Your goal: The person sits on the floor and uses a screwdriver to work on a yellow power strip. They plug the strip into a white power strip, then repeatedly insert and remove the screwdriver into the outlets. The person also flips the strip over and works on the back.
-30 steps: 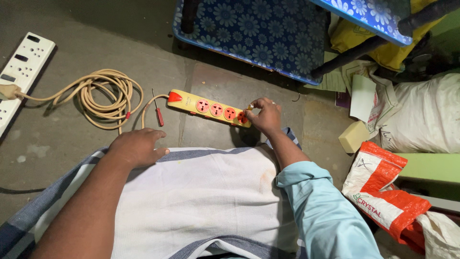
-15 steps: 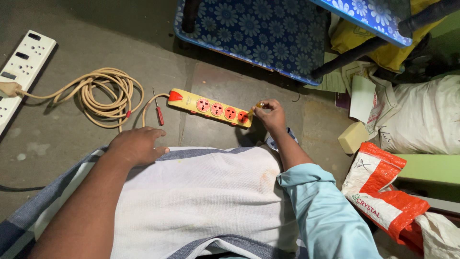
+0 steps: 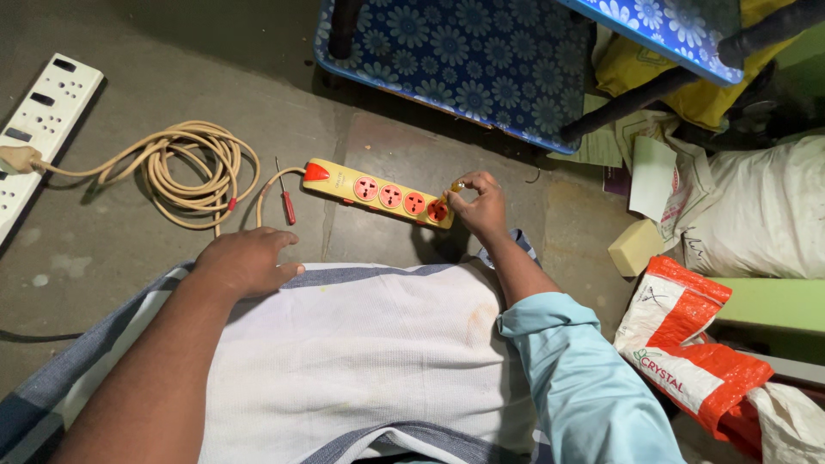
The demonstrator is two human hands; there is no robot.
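From the head camera, looking down: a yellow power strip [image 3: 378,193] with a red switch at one end and four pinkish-red sockets lies on the grey concrete floor [image 3: 129,249], just ahead of the person's lap. The right hand [image 3: 479,204] is at the far end of the strip, fingers pinched shut on a small amber-handled tool [image 3: 453,187] whose tip sits at the last socket; what kind of tool it is cannot be told for sure. The left hand [image 3: 245,260] rests palm down, loose and holding nothing, on the edge of a white cloth with grey stripes [image 3: 361,352] spread over the knees. A small red-handled screwdriver [image 3: 286,193] lies on the floor just beside the strip's switch end, near the coiled beige cord [image 3: 185,172] that runs from the strip toward a white multi-socket board [image 3: 39,129] at the left edge. Beyond the strip stands a blue flower-patterned surface [image 3: 464,60]. To the right lie a white sack [image 3: 756,215], an orange and white plastic bag [image 3: 687,335] and a pale yellow block [image 3: 634,247]
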